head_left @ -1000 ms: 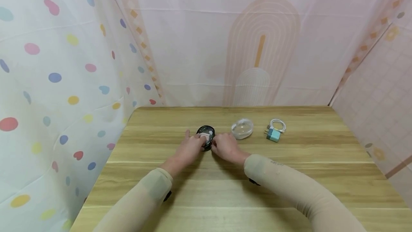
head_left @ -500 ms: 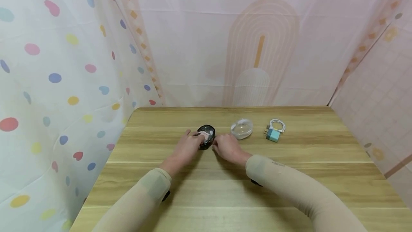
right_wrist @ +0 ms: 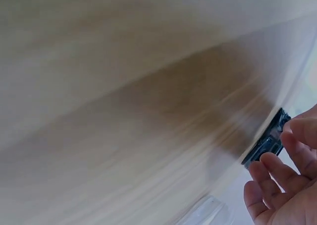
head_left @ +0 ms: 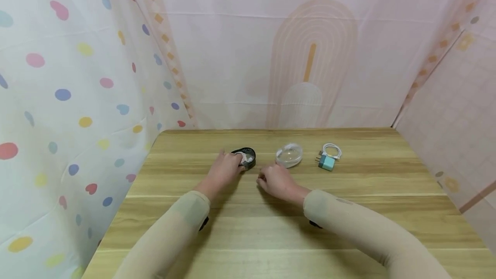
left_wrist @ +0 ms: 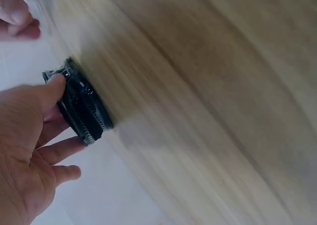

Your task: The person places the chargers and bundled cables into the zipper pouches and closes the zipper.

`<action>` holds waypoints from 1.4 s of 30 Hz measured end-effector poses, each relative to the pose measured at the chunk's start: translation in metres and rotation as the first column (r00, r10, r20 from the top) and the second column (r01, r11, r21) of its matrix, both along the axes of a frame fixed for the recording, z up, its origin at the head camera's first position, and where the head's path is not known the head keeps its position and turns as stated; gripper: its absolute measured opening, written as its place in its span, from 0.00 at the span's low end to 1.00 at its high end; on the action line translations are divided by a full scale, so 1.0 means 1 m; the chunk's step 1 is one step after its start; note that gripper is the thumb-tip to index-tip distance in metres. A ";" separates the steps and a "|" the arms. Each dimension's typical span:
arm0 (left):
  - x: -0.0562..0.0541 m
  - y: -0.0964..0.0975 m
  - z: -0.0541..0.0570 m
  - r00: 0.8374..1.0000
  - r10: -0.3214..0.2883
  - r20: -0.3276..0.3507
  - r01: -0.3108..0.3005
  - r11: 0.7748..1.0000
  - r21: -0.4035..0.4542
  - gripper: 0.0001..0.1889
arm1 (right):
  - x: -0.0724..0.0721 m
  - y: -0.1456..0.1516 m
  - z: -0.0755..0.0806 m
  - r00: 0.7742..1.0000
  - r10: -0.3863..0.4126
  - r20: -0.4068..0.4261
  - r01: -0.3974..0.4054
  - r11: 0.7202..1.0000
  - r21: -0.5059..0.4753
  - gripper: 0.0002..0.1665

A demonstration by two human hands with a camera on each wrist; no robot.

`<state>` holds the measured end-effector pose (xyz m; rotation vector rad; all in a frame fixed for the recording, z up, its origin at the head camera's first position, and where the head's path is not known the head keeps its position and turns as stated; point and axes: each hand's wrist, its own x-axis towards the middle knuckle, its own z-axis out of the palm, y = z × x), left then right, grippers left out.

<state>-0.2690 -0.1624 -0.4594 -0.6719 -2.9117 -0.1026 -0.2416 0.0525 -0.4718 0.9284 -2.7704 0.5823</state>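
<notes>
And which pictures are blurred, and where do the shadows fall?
Head view: fairly clear, soft shadows on the table between the sleeves; left wrist view: slightly soft, a dim shadow beside the black case; right wrist view: hazier, table's grain smeared.

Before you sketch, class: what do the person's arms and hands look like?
The left sleeve and right sleeve are long and beige, ending near the wrists. The right sleeve bears a faint mark, too small to read. A small black piece shows under each sleeve's end. The left hand and right hand are bare, with no gloves visible.
</notes>
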 end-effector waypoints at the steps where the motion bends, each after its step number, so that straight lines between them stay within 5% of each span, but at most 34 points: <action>1: -0.010 -0.006 -0.012 0.999 -0.010 -0.037 0.010 1.000 -0.006 0.15 | 0.001 0.003 0.000 1.000 -0.002 0.003 0.002 1.000 -0.006 0.05; 7: -0.030 -0.021 -0.017 0.995 0.044 -0.085 -0.045 0.999 -0.007 0.09 | 0.008 0.024 -0.001 0.999 -0.010 0.032 0.011 0.999 -0.053 0.04; 8: -0.025 -0.018 -0.006 0.996 0.071 -0.054 -0.072 0.997 -0.013 0.08 | 0.009 0.028 -0.001 0.999 -0.009 0.039 0.011 0.998 -0.055 0.04; 13: -0.031 -0.025 -0.003 0.992 0.127 0.024 -0.126 0.992 -0.032 0.14 | 0.011 0.045 0.000 0.998 -0.009 0.063 0.012 0.999 -0.040 0.03; 20: -0.027 -0.027 -0.002 0.983 0.153 0.098 -0.159 0.986 0.055 0.17 | 0.013 0.057 0.003 1.000 0.019 0.014 -0.019 1.000 -0.020 0.04; 28: -0.012 -0.017 -0.003 0.998 0.065 -0.012 -0.065 0.997 0.039 0.05 | 0.017 0.072 0.004 0.998 0.001 0.063 0.002 0.999 -0.051 0.06; 34: -0.002 0.015 0.005 1.000 0.003 -0.006 -0.002 0.998 0.070 0.14 | 0.018 0.091 0.000 0.995 -0.059 0.080 0.063 0.997 -0.051 0.06; 42: 0.000 0.059 0.007 0.997 -0.070 0.045 0.062 0.986 0.156 0.22 | 0.009 0.117 0.002 0.979 -0.178 -0.099 0.176 0.984 -0.029 0.12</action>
